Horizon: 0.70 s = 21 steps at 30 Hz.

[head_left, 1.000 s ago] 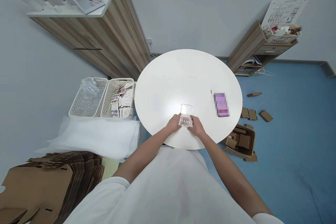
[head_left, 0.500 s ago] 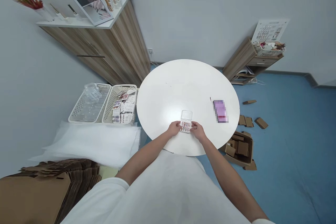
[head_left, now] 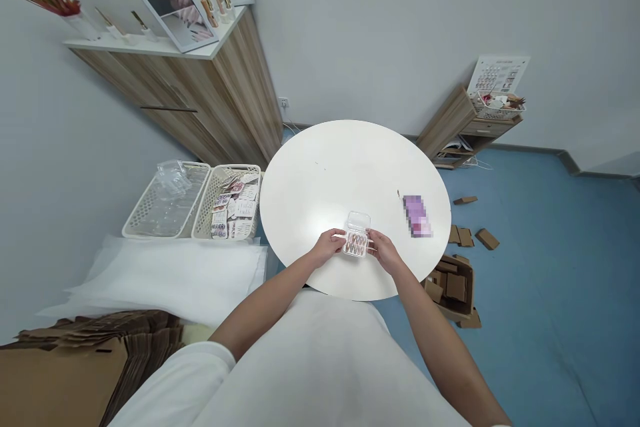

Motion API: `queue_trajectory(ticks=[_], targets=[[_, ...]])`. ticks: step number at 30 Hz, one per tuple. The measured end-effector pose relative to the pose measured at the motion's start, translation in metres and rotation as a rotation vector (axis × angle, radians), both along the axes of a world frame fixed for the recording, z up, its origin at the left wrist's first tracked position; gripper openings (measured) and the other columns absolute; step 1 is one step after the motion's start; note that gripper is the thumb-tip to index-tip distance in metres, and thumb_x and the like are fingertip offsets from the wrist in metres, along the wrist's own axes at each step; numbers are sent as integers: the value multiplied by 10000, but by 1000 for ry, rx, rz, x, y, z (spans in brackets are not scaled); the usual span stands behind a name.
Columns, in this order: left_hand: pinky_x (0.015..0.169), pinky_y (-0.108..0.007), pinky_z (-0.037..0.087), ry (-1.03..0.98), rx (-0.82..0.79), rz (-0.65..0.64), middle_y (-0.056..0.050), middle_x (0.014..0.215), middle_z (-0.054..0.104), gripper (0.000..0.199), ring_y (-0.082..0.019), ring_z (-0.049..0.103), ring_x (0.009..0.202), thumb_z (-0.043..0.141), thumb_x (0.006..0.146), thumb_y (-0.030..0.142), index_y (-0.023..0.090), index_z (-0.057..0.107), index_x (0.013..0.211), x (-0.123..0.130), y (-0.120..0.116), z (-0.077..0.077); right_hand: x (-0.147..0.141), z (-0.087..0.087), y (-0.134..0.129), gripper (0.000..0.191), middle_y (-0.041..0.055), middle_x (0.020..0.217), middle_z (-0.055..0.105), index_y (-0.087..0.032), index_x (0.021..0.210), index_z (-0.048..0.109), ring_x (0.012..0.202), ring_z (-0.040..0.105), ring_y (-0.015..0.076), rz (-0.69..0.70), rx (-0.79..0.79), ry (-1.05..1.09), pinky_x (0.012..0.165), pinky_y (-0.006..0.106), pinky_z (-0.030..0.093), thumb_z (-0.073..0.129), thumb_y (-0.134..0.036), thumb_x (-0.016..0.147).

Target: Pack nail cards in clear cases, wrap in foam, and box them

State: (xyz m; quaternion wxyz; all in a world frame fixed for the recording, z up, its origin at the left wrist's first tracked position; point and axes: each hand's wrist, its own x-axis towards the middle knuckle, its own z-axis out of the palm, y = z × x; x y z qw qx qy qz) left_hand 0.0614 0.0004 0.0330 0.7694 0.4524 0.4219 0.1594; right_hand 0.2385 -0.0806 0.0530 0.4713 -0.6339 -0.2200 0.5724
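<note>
A small clear case (head_left: 355, 244) with its lid up holds rows of shiny pinkish nail tips, near the front of the round white table (head_left: 310, 180). My left hand (head_left: 326, 247) grips the case at its left edge, fingers closed on it. On the other side, my right hand (head_left: 384, 251) holds the right edge between thumb and fingers. To the right on the table lies a pixelated purple item (head_left: 417, 216), with a tiny dark object (head_left: 399, 194) just beyond it.
Left of the table stand a basket of printed cards (head_left: 200, 213) and a basket of clear plastic cases (head_left: 131, 220), above white sheets (head_left: 170, 277) and stacked cardboard (head_left: 60, 373). A carton (head_left: 469, 287) sits on the floor at right.
The case has tilted and shifted slightly, with its nail tips showing more clearly. Both hands have moved a little with it. The whole view has shifted slightly.
</note>
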Motion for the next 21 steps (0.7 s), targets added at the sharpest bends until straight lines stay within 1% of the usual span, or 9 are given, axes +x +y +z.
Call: queue_trajectory(ticks=[2, 5, 7, 9, 13, 15, 18, 21], targets=[[620, -250, 428, -14, -21, -11, 0, 647, 604, 315, -78, 542, 579, 622, 704, 255, 147, 520, 982, -1, 1, 4, 0, 4, 7, 387, 67, 960, 620, -212, 1034, 553, 778, 603, 164, -3, 7, 37, 656, 297, 488, 508, -455, 737], [665, -261, 441, -31, -63, 1, -24, 711, 628, 336, -93, 572, 640, 656, 676, 262, 148, 536, 968, -3, 2, 11, -1, 10, 13, 394, 47, 964, 629, -241, 1049, 527, 781, 607, 161, -25, 19, 59, 648, 287, 485, 572, -413, 697], [694, -270, 451, -47, -109, 27, -38, 762, 635, 345, -105, 589, 681, 672, 662, 272, 150, 544, 958, -4, 3, 15, -2, 12, 14, 368, 28, 965, 633, -265, 1016, 526, 774, 605, 153, -29, 28, 80, 641, 283, 483, 592, -401, 680], [695, -275, 461, -60, -159, 50, -38, 772, 632, 352, -103, 591, 666, 679, 656, 282, 154, 549, 957, -5, 3, 17, -3, 14, 13, 323, 12, 964, 634, -276, 957, 540, 761, 601, 145, -30, 41, 106, 633, 283, 481, 613, -390, 663], [666, -272, 473, -54, -213, 68, -35, 761, 625, 358, -88, 580, 600, 673, 666, 284, 158, 548, 976, -6, 3, 19, -2, 14, 11, 256, 3, 917, 634, -255, 855, 579, 733, 589, 133, -36, 78, 153, 645, 294, 482, 653, -350, 629], [658, -267, 477, -69, -231, 70, -44, 794, 624, 339, -95, 592, 619, 657, 683, 302, 162, 549, 972, -6, 3, 20, -1, 14, 10, 236, 3, 889, 633, -243, 831, 597, 742, 586, 132, -41, 92, 169, 666, 296, 484, 661, -326, 619], [641, -264, 485, -120, -270, 54, -63, 846, 618, 319, -116, 610, 660, 603, 722, 378, 163, 557, 954, -7, 3, 22, 0, 14, 8, 207, 17, 908, 629, -221, 814, 623, 790, 585, 141, -35, 109, 191, 705, 302, 485, 651, -301, 625], [635, -272, 491, -112, -268, 32, -74, 870, 620, 372, -134, 618, 680, 591, 723, 423, 165, 547, 988, -8, 2, 24, 0, 14, 8, 192, 36, 933, 631, -204, 809, 637, 823, 587, 156, -23, 104, 200, 725, 310, 488, 628, -294, 640]])
